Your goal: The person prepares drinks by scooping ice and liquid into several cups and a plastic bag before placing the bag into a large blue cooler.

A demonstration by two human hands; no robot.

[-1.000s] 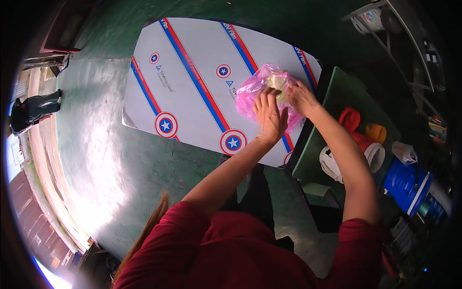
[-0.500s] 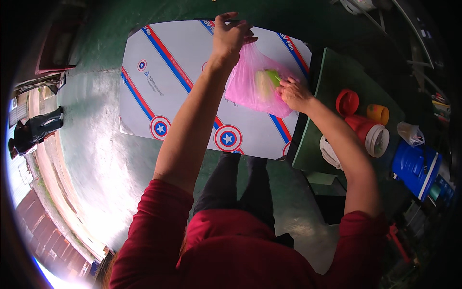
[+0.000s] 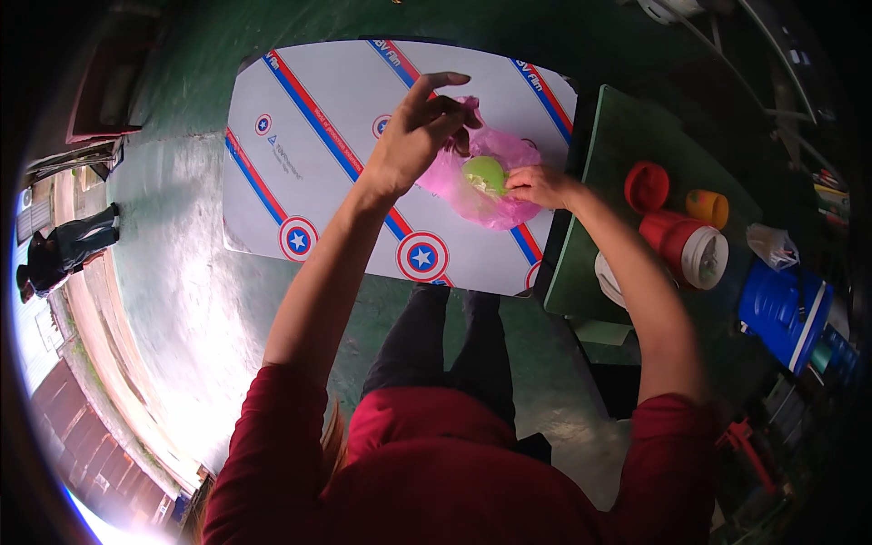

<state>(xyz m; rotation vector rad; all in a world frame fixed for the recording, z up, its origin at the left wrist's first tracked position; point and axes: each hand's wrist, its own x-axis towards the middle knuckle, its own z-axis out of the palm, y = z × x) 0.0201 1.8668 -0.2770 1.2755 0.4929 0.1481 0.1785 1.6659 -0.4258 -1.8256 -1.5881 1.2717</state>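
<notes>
Together, left hand (image 3: 413, 145) and right hand (image 3: 538, 185) grip pink bag (image 3: 481, 186).

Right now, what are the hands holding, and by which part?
Left hand pinches the top edge of the pink plastic bag; right hand grips the bag's side around the green round thing inside.

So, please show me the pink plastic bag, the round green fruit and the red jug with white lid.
pink plastic bag (image 3: 495, 204), head view, lower bulge
round green fruit (image 3: 483, 171), head view, top
red jug with white lid (image 3: 674, 238), head view, red side
</notes>
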